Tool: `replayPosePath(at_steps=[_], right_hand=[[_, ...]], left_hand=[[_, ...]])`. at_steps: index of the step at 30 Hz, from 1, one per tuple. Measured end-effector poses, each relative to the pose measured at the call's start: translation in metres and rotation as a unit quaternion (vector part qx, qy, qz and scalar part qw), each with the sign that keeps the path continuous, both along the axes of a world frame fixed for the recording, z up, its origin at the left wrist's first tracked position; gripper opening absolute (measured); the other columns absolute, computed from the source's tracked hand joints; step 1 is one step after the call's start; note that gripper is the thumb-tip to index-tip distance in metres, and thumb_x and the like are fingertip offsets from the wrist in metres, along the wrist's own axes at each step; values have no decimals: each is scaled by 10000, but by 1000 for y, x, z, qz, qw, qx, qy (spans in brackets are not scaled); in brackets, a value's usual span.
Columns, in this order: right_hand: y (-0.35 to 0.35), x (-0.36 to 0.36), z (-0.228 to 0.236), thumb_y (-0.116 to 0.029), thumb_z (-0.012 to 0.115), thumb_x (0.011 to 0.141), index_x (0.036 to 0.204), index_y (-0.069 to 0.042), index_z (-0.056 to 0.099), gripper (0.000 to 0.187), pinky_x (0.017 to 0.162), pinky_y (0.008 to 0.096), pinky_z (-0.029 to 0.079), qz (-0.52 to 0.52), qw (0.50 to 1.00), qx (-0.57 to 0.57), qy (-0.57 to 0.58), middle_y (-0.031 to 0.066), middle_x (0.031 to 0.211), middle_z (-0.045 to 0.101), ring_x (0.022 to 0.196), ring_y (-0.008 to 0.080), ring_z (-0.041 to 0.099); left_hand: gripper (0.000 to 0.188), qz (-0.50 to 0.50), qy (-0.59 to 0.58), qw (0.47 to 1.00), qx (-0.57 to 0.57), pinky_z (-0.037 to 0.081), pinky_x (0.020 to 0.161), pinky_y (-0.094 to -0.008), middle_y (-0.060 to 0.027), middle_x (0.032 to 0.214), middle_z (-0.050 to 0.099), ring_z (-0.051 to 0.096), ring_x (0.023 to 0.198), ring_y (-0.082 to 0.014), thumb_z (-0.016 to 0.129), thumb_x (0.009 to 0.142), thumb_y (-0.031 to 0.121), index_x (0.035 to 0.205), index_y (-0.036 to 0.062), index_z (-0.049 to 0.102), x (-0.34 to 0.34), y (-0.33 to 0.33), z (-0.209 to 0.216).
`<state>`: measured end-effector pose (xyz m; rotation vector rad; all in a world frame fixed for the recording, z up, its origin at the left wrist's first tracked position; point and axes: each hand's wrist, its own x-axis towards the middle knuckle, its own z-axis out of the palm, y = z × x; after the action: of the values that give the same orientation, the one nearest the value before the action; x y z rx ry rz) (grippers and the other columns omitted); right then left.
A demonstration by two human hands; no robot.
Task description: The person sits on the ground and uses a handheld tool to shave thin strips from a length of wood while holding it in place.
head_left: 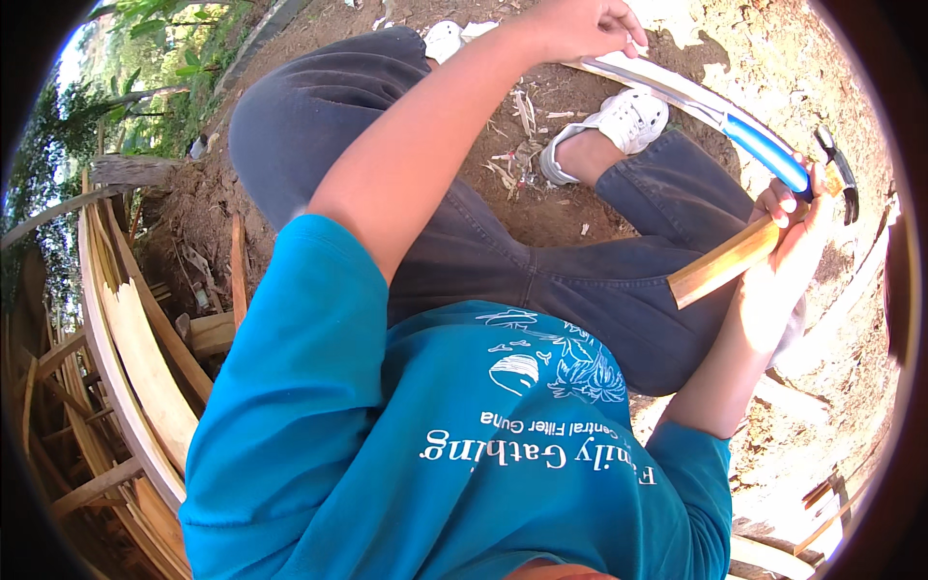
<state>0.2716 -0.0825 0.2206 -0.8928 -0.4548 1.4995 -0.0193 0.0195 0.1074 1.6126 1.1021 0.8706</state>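
Hammer (764, 242), wooden-handled, sits in the closed right hand (788, 246) by the knee, its head beside a blue-gripped blade (715, 111). The left hand (580, 27) curls shut on the blade's far end.

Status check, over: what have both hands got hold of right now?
Right hand gripping wooden hammer handle, head up by blue-handled tool. Left hand closed on pale strip near white shoe. Nothing between them.

No packages, labels, signs or screens showed anywhere in the scene, near or far.
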Motion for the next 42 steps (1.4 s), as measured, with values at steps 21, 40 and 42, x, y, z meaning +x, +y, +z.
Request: replayPosePath(at_steps=[21,40,42], right_hand=[[6,27,-11,-231,631,1042,1191,28,595,301,526,178,435,9,996,31,-82,15,834,546,651,55,488],[8,22,-20,-269,673,1006,1169,28,614,343,552,188,436,3,988,9,-151,53,931,593,665,72,497],[9,31,-23,-272,679,1000,1167,25,622,346,550,196,438,5,985,-5,-173,59,913,603,661,79,505]], left_hand=[[150,208,-298,917,-165,294,444,-226,19,671,558,407,479,-33,691,990,186,1017,41,666,-37,-139,168],[454,-367,-344,860,-84,319,457,-310,-17,511,478,466,482,-131,835,690,410,586,68,555,60,-215,261],[445,-382,-361,847,-80,331,463,-316,-22,513,489,481,486,-141,818,700,416,585,71,561,69,-215,258]])
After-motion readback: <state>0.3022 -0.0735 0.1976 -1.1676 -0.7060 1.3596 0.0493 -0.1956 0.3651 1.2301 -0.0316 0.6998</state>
